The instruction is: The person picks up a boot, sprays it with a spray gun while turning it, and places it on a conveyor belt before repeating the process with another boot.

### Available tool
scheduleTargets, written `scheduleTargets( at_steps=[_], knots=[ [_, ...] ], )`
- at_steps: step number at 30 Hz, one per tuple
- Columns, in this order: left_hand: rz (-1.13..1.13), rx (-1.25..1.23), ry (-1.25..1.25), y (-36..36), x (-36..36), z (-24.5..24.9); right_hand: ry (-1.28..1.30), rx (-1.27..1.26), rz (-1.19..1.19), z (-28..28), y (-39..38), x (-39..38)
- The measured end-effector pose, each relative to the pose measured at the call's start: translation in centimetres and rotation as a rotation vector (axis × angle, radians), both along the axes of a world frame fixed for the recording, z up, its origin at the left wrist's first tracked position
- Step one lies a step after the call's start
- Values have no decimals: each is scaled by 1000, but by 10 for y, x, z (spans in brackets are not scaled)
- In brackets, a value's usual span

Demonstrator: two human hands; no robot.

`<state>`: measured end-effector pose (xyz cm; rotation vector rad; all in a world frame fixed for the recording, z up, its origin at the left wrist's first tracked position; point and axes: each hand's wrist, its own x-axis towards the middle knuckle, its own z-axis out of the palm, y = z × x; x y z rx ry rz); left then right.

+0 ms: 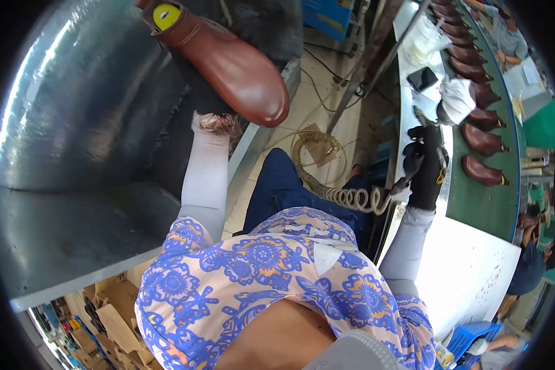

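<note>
A brown leather boot (pixel 234 74) with a yellow patch at its top is at the upper middle, over the dark metal booth. My left arm, in a white sleeve with clear wrap at the wrist, reaches up beneath it; the boot and dark surroundings hide the fingers of my left hand. On the right, my right hand (pixel 427 160) wears a black glove and is wrapped round a spray gun (pixel 439 126) with a white covered cup (pixel 456 102). A coiled air hose (pixel 351 198) runs to the gun from the left.
A row of brown boots (pixel 481 139) lies on the green conveyor (pixel 487 206). Beside it a narrow white table holds a phone (pixel 422 79) and a plastic bag (pixel 424 42). Co-workers sit at the far right. Cardboard boxes (pixel 120 327) are lower left.
</note>
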<state>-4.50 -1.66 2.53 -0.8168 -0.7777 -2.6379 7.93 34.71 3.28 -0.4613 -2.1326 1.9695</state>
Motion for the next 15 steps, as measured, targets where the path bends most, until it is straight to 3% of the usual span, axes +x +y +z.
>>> scheduleTargets(
  at_steps=[1,3,8,10,12,13,14,15],
  knots=[
    [-33,-1,-32,10,2,-7,34,-145,-105,-9,13,-6],
    [-116,-1,-84,32,1,-22,152,-168,-237,-32,43,-13],
    [-379,-40,-213,93,2,-51,140,-212,-511,-117,130,-24],
    [-585,-37,-246,119,2,-58,160,-277,-523,-154,157,-29],
    [-1034,-126,-206,142,-9,-60,148,-381,-526,-175,176,-27],
    [-1437,-367,-114,153,-26,-58,133,-452,-542,-180,172,-27],
    [-1830,-954,230,173,-47,-48,148,-239,-520,-194,179,-33],
    [-1972,-1345,656,194,-58,-35,147,-26,-497,-204,186,-34]
  ],
)
